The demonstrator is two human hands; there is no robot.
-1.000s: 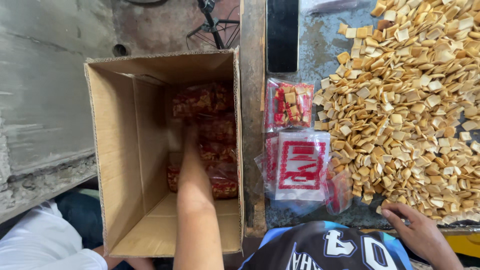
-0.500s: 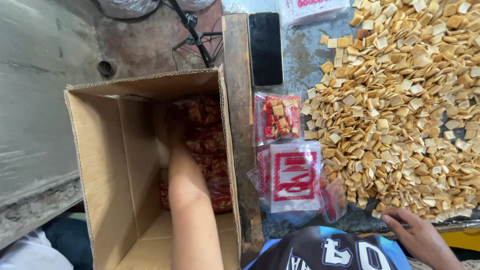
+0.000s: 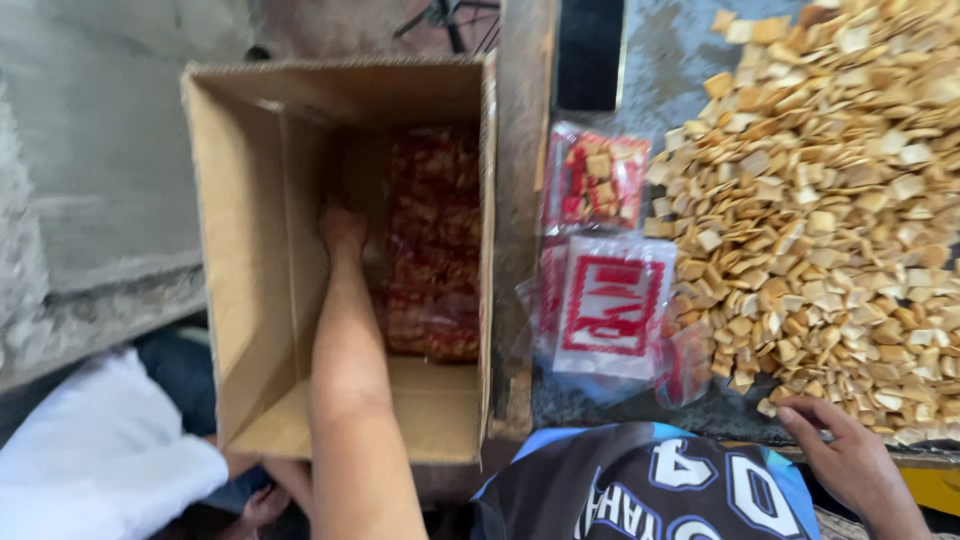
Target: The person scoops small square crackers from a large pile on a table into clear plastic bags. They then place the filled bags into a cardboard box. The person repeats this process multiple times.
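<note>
My left hand (image 3: 343, 228) was deep inside the tall brown cardboard box (image 3: 235, 250), resting against the stacked clear packets of red-printed snacks (image 3: 432, 240) there; whether its fingers gripped one, I could not tell. My right hand (image 3: 848, 458) lay loosely open, holding nothing, at the near edge of the heap of small tan square crackers (image 3: 830, 210). Flat red-and-white plastic bags (image 3: 610, 305) lay between box and heap.

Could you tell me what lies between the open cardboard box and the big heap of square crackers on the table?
In the head view, between the cardboard box and the cracker heap lie a wooden plank edge, a filled cracker bag and empty red-printed bags.
</note>
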